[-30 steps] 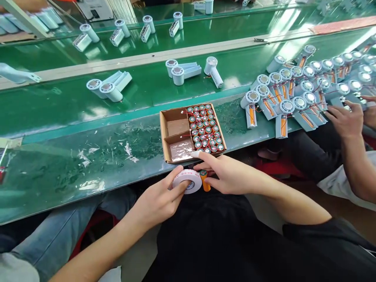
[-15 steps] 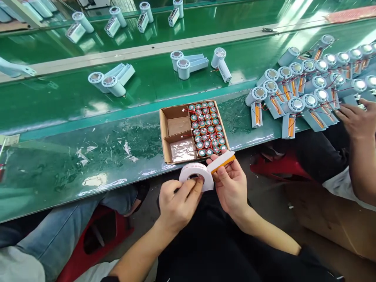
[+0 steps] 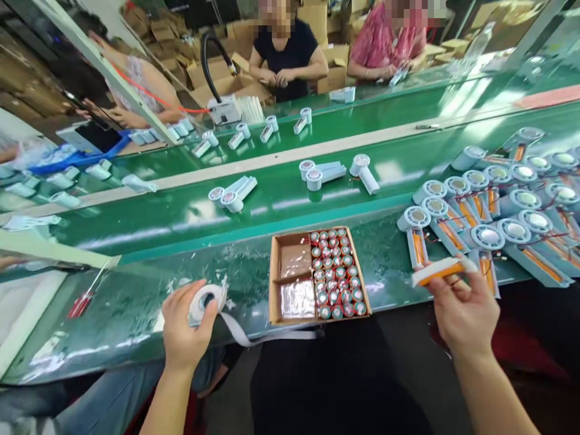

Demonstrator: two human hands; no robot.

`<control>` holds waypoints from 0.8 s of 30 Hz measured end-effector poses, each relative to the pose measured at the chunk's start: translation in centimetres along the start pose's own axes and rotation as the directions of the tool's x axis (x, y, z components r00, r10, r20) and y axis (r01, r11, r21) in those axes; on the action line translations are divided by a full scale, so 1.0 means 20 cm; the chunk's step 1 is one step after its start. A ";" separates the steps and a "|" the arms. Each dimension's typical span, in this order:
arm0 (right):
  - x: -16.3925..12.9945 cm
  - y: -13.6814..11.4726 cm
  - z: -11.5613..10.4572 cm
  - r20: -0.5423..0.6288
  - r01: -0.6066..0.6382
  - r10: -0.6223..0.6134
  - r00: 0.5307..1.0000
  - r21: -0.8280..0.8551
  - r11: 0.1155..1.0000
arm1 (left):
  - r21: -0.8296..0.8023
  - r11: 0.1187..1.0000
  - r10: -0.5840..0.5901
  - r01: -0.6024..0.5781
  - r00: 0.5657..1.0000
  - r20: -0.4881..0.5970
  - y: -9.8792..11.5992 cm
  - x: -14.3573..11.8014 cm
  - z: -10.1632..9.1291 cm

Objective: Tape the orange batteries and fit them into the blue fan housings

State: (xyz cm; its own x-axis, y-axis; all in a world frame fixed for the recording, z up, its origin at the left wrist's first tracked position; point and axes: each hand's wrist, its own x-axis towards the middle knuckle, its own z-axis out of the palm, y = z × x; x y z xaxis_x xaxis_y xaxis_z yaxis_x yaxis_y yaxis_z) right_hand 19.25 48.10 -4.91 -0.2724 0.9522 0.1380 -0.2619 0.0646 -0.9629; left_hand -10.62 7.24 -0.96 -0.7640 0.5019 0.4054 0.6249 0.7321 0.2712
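On the left, my left hand [image 3: 188, 329] grips a roll of white tape [image 3: 197, 307], and a loose strip [image 3: 272, 336] of it trails to the right past the bench edge. Out to the right, my right hand [image 3: 464, 308] pinches an orange battery [image 3: 437, 277] with a white strip along its top. That battery is held in front of the nearest light-blue fan bodies [image 3: 415, 219], which have orange batteries in their handles. Between my hands sits a cardboard box [image 3: 273, 284], its right side packed with upright batteries [image 3: 338, 272] with red wires.
A green conveyor [image 3: 267, 193] beyond the bench carries several fan bodies [image 3: 232, 199]. A red-handled screwdriver [image 3: 80, 304] lies at the left. Across the conveyor sit co-workers [image 3: 290, 54], near a white device with a black hose [image 3: 224, 112]. Cartons are stacked behind them.
My hands have moved far apart, the tape roll going left and the battery right. A strip of tape now hangs from the roll. The view has tilted up, showing people across the conveyor.
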 end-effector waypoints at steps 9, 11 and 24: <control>-0.06 0.21 0.19 0.072 0.074 -0.068 0.995 -0.090 0.993 | -0.097 0.901 0.429 -0.422 0.839 0.336 0.89 1.46 0.74; -0.08 0.26 0.17 0.147 0.107 -0.078 0.986 -0.199 0.974 | -0.112 0.890 0.449 -0.443 0.801 0.395 1.00 1.65 0.89; -0.07 0.30 0.11 0.278 0.146 -0.024 0.960 -0.425 0.893 | -0.024 0.912 0.389 -0.409 0.845 0.367 0.39 1.22 0.41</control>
State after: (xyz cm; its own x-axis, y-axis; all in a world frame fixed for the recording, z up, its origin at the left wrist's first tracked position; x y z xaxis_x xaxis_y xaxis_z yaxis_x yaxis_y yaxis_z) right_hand 16.00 46.41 -10.33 -0.5123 0.8301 0.2203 0.1199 0.3232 -0.9387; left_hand -25.78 28.95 3.77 -0.4617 0.8778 0.1279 0.8864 0.4513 0.1025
